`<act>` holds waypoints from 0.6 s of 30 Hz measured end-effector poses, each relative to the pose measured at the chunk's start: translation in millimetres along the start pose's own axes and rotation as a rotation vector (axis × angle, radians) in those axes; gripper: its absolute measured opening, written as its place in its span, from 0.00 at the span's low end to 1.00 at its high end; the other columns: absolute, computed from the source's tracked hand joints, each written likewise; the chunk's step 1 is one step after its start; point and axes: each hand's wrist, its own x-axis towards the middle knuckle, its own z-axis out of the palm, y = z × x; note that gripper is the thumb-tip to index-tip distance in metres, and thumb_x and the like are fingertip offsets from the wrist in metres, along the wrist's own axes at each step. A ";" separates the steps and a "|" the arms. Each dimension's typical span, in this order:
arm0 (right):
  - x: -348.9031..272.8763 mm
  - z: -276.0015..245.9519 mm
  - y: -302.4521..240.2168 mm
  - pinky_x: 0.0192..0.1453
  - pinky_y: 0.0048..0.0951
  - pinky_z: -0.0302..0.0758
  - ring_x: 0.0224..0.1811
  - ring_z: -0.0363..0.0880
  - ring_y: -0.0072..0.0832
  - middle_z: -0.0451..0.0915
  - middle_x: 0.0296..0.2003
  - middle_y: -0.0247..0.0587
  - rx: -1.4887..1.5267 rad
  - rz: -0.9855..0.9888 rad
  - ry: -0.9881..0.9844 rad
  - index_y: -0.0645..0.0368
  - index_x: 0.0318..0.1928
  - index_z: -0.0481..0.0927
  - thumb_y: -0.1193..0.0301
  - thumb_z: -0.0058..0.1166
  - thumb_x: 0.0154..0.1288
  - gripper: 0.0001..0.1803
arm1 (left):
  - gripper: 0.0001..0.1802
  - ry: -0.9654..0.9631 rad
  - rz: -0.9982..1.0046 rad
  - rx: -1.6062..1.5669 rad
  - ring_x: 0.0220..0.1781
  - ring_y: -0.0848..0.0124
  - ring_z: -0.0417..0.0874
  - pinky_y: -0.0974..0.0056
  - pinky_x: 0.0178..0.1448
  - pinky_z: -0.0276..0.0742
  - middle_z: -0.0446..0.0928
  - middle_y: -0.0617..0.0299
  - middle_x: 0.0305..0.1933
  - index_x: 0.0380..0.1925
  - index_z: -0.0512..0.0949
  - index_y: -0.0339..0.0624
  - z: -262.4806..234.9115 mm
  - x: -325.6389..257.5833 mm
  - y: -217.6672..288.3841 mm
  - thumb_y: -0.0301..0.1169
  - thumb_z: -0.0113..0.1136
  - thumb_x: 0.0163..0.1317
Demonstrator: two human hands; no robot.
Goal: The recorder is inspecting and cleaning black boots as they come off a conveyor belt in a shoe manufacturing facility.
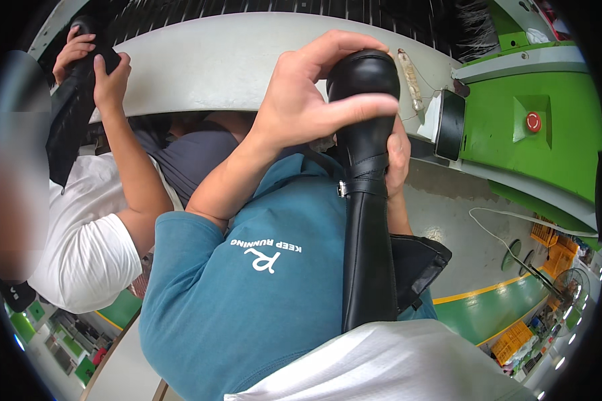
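A tall black boot (364, 174) with a strap and silver buckle round its ankle lies along my front, toe end at the far side and shaft toward me. From the left, my left hand (314, 93) grips the boot's foot; its fingers curve over the toe end and the thumb lies across the top. My right hand (398, 157) holds the right side near the ankle, its fingers partly hidden behind the boot. Beside the shaft hangs a black flap (418, 267); how it joins the boot is hidden.
A white worktable (201, 60) runs across ahead, with a worn, stick-like tool (410, 80) on it. To the right stands a green machine (488, 120) with a red button. At left a co-worker in white holds another black boot (73, 100). Yellow crates (513, 342) and a fan (572, 287) stand farther right.
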 end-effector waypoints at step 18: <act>-39.8 -23.8 27.3 0.62 0.33 0.78 0.57 0.83 0.37 0.81 0.59 0.53 -0.421 -0.202 0.114 0.72 0.66 0.77 0.70 0.54 0.77 0.24 | 0.22 0.127 0.011 0.045 0.44 0.68 0.92 0.64 0.52 0.89 0.89 0.54 0.44 0.52 0.84 0.34 -16.2 -2.2 -1.4 0.27 0.81 0.58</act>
